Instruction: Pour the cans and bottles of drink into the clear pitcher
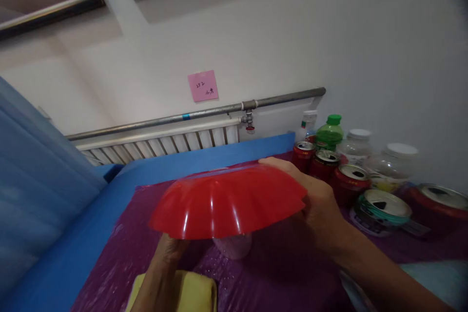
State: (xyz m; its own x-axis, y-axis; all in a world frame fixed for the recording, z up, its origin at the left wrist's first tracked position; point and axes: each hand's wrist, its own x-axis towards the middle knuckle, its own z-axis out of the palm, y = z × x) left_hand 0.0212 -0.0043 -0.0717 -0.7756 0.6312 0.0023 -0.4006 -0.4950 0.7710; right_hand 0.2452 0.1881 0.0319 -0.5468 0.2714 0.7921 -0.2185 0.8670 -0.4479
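Note:
A glossy red bowl (pixel 219 200) with a fluted, scalloped edge is held tilted over a purple plastic sheet (pixel 278 273). My right hand (pixel 314 190) is closed on its right edge, the fingers partly behind it. On the left, my left hand (pixel 173 246) reaches up under the near edge, touching the bowl, and its fingers are mostly hidden. A pale translucent round object (pixel 234 246) shows below the bowl, its upper part covered. Under my left forearm lies a folded yellow cloth (pixel 197 290).
At right stand several drink cans (pixel 351 180), a green-capped bottle (pixel 329 134), clear jars (pixel 393 163) with white lids and a green-and-white can (pixel 382 209). A blue curtain (pixel 36 195) hangs left. A radiator (pixel 175 144) and pipe (pixel 153 124) run along the wall behind.

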